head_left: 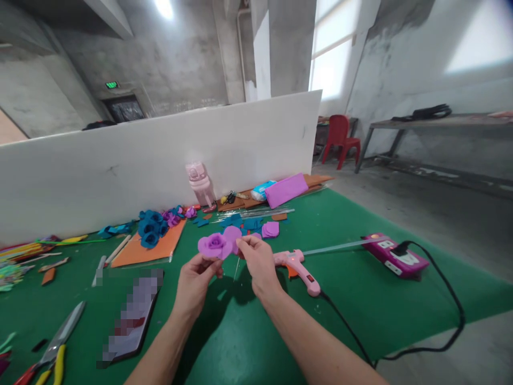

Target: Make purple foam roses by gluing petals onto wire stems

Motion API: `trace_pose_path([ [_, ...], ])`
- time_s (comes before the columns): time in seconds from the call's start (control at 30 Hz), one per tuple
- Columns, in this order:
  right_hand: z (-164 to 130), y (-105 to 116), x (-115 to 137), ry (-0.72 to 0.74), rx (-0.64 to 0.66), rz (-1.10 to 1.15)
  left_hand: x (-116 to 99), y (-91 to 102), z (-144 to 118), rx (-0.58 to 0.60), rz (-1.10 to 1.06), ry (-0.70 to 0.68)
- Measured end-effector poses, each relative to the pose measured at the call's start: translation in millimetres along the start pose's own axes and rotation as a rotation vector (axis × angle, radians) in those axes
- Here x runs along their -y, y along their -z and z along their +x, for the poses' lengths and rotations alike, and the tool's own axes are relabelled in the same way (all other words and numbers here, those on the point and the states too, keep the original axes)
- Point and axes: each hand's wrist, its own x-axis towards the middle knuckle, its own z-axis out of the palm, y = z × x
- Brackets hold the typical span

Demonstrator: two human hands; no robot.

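- Head view: the purple flower is held over the green desk, left of the pink glue gun.
- The left hand has its grip closed on the purple flower, left of the glue gun.
- The right hand, just beside the glue gun, has its grip pinching a round petal against the flower.
- The step seems to be joining petal to flower; the next move likely calls for steady, light pressure.

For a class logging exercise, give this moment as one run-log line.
left hand: holds flower | right hand: pinches petal at flower's edge | glue gun: on table, beside right hand | scissors: on table
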Motion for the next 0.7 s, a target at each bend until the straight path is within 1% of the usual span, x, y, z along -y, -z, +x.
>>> trace_pose_path([
  [0.1, -0.9, -0.3, 0.4, 0.018, 0.005, 0.029, 3.3, 4.8, 1.1, -0.017, 0.16, -0.17],
  [0.17, -0.8, -0.4, -0.1, 0.03, 0.016, 0.062, 6.3, 8.8, 1.9, -0.006, 0.225, -0.327],
  [0.23, -0.1, -0.3, -0.7, 0.037, 0.023, 0.083, 8.6, 12.0, 1.9, 0.013, 0.271, -0.455],
  [0.33, 0.5, 0.0, -0.7, 0.043, 0.022, 0.106, 8.6, 14.5, 0.4, 0.017, 0.309, -0.542],
  [0.47, -0.3, 0.3, 1.4, 0.041, 0.009, 0.123, 5.1, 15.1, -1.8, 0.007, 0.325, -0.579],
  [0.57, -1.4, -0.2, 2.7, 0.048, 0.017, 0.122, 4.0, 14.6, -2.4, -0.007, 0.319, -0.56],
  [0.63, -1.9, -1.1, 2.9, 0.048, 0.044, 0.125, 4.5, 13.4, -2.2, -0.026, 0.288, -0.489],
  [0.7, -2.1, -2.1, 2.7, 0.048, 0.067, 0.123, 5.1, 11.4, -1.6, -0.032, 0.225, -0.353],
])
